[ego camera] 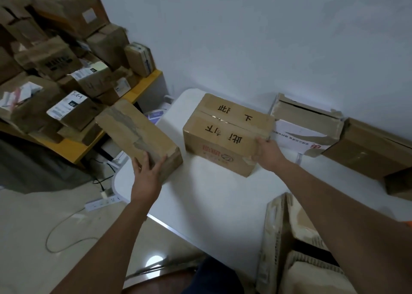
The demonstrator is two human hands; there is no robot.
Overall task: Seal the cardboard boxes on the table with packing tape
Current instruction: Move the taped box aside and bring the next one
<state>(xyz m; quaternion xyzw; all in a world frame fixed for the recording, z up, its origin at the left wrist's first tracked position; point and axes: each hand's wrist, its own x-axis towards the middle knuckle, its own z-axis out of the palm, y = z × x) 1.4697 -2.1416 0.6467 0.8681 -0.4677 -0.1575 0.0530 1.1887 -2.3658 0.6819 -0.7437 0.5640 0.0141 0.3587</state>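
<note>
A cardboard box with handwritten black characters [227, 133] stands near the middle of the white table [207, 206], its top flaps closed along a centre seam. The right hand [268, 152] grasps its near right corner, thumb on the top edge and fingers curled down the side. Just to the left, apart from it, a second box with torn tape on top [139, 135] sits tilted at the table's left edge, partly overhanging. The left hand [147, 173] holds its near end, fingers spread and bent over the top and side.

Against the white wall at right lie a torn white-faced carton [307, 124] and a plain brown box [367, 151], touching each other. An opened box with loose flaps [296, 244] fills the near right corner. To the left, a yellow-topped shelf [73, 146] carries a heap of labelled parcels [66, 71]. On the floor below, a white power strip [103, 202] trails a cable.
</note>
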